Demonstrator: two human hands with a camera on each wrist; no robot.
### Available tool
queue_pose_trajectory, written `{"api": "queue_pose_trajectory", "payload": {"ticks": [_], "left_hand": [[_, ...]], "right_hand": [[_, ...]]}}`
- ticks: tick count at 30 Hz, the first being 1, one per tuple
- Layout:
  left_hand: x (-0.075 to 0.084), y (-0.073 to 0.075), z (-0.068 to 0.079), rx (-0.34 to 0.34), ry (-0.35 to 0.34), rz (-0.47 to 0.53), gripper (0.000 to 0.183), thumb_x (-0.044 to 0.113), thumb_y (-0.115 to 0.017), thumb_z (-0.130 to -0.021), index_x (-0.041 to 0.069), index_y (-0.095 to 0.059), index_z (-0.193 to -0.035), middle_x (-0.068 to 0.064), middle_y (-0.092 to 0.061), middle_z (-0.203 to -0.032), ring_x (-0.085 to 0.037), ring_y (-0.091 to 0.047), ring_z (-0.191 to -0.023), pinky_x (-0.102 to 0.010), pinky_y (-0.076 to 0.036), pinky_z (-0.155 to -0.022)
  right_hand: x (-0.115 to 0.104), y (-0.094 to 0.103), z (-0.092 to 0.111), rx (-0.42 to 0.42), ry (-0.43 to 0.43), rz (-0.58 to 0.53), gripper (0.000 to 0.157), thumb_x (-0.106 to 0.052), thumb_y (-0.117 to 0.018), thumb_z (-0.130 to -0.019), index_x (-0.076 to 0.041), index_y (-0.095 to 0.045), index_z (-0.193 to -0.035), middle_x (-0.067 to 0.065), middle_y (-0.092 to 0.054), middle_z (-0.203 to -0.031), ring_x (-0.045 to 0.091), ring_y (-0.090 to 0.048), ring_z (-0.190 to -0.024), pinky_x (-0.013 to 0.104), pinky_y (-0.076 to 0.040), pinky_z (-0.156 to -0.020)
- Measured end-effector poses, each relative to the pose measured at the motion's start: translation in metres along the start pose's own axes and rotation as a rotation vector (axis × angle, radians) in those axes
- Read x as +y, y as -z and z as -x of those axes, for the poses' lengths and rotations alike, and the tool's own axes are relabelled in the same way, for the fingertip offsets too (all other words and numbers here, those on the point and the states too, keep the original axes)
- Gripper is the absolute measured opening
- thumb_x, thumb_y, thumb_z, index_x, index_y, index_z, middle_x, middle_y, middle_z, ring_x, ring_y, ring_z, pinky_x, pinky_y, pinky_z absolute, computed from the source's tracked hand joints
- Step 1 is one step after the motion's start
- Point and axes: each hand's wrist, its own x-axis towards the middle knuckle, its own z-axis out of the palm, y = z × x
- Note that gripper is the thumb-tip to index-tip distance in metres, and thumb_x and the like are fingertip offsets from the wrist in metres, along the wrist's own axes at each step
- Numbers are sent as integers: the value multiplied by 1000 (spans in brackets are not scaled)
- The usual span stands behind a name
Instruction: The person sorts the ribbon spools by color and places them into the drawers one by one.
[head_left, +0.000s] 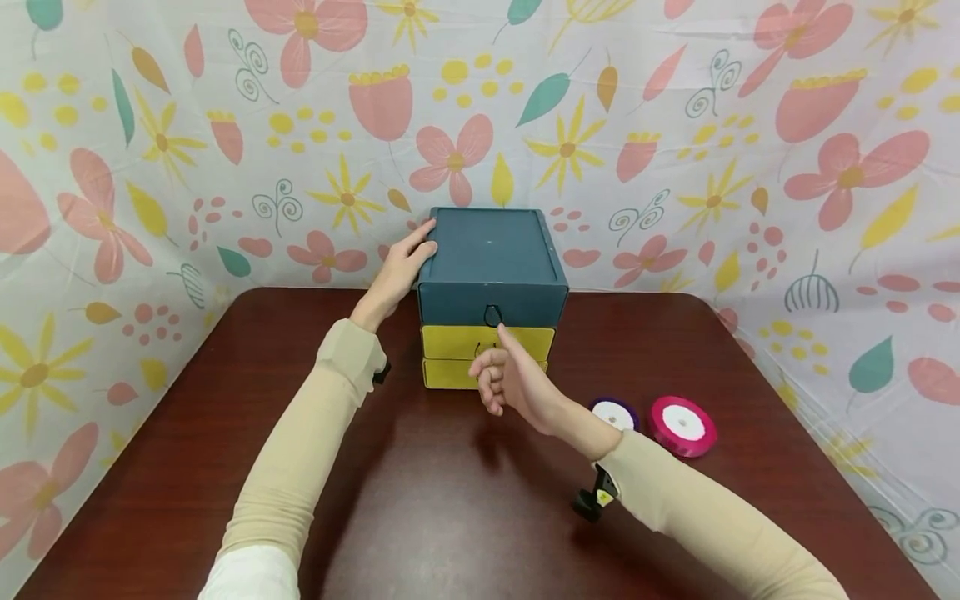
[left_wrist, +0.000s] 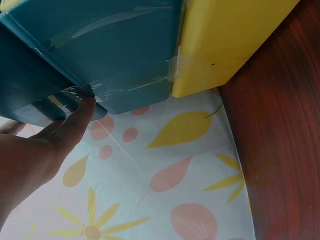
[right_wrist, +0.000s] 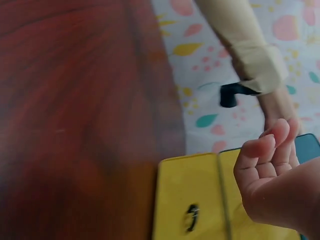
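Note:
A small chest of drawers (head_left: 491, 250) stands at the back of the table, with a dark teal top and teal upper drawer above two yellow drawers (head_left: 442, 374). On its upper left edge rests my left hand (head_left: 397, 271), fingers laid along the top; the left wrist view has its fingertips against the teal side (left_wrist: 120, 55). My right hand (head_left: 521, 383) is in front of the yellow drawers, fingers loosely bent and nothing in them. Just above its thumb, a black loop pull (head_left: 492, 315) hangs on the teal drawer. Another loop (right_wrist: 192, 218) shows on a yellow drawer in the right wrist view.
Right of the chest, a pink ribbon roll (head_left: 683, 426) lies on the dark wooden table (head_left: 405, 500). Beside it is a purple-edged roll (head_left: 615, 412), partly behind my right forearm. A flower-patterned cloth (head_left: 637, 100) hangs close behind the chest.

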Motion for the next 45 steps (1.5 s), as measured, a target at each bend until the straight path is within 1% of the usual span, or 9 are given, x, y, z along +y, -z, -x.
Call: {"api": "queue_pose_trajectory", "payload": {"ticks": [2, 4, 7, 9, 12, 14, 16, 24, 45], "left_hand": [[0, 0, 0, -3, 8, -8, 56, 39, -41, -102, 27, -26, -155, 5, -20, -162, -14, -56, -91, -35, -40, -93], [0, 0, 1, -4, 13, -6, 55, 38, -41, -103, 28, -25, -155, 5, -23, -161, -14, -38, -57, -33, -39, -76], [2, 1, 1, -7, 21, -4, 54, 38, -40, -103, 29, -25, -154, 5, -24, -161, -9, -26, -46, -32, -36, -65], [2, 0, 1, -9, 20, 5, 54, 37, -40, -104, 29, -25, -154, 4, -22, -161, -16, -22, -48, -35, -35, -67], [4, 0, 0, -16, 16, 7, 54, 35, -41, -104, 28, -23, -155, 5, -16, -163, -16, -58, -88, -38, -40, -95], [4, 0, 1, -14, 8, 9, 55, 35, -41, -104, 26, -24, -155, 4, -15, -163, -18, -43, -133, -40, -28, -114], [3, 0, 1, -15, 0, 10, 55, 35, -41, -103, 25, -24, -155, 4, -15, -163, -19, -15, -151, -44, -22, -119], [14, 0, 9, -32, 10, 21, 55, 34, -40, -104, 22, -24, -155, 1, -14, -163, -21, -15, -151, -45, -21, -120], [32, -1, 15, -40, 50, 33, 55, 25, -39, -104, 17, -21, -156, -4, -12, -164, -23, -15, -150, -44, -23, -119]], "right_hand": [[9, 3, 4, 7, -21, 31, 65, -62, -25, -99, -8, -60, -92, 0, -55, -63, 15, -50, -56, 27, -42, -54], [16, 6, 5, 22, -49, 47, 62, -60, -30, -99, -6, -60, -93, -1, -55, -63, 14, -50, -55, 27, -43, -54], [23, 10, 0, 57, -101, 43, 57, -59, -39, -98, -5, -59, -95, -2, -54, -63, 14, -50, -53, 26, -43, -54], [25, 13, -4, 81, -132, 26, 59, -59, -43, -96, -3, -58, -101, -1, -53, -63, 14, -49, -53, 26, -43, -55], [27, 15, -13, 98, -169, -8, 63, -59, -46, -95, 0, -56, -113, -2, -52, -65, 14, -47, -55, 26, -42, -57], [26, 16, -19, 96, -181, -36, 64, -57, -47, -96, 2, -56, -118, -2, -52, -65, 14, -45, -57, 26, -41, -58], [25, 15, -24, 82, -184, -59, 59, -54, -46, -98, 0, -57, -119, -3, -52, -65, 13, -44, -58, 26, -40, -60], [22, 14, -35, 54, -144, -143, 37, -36, -37, -105, -9, -63, -107, -5, -53, -63, 10, -44, -57, 25, -39, -62], [27, 11, -20, 39, -147, -150, 38, -36, -40, -104, -10, -67, -104, -3, -52, -64, 10, -43, -58, 25, -39, -60]]}}
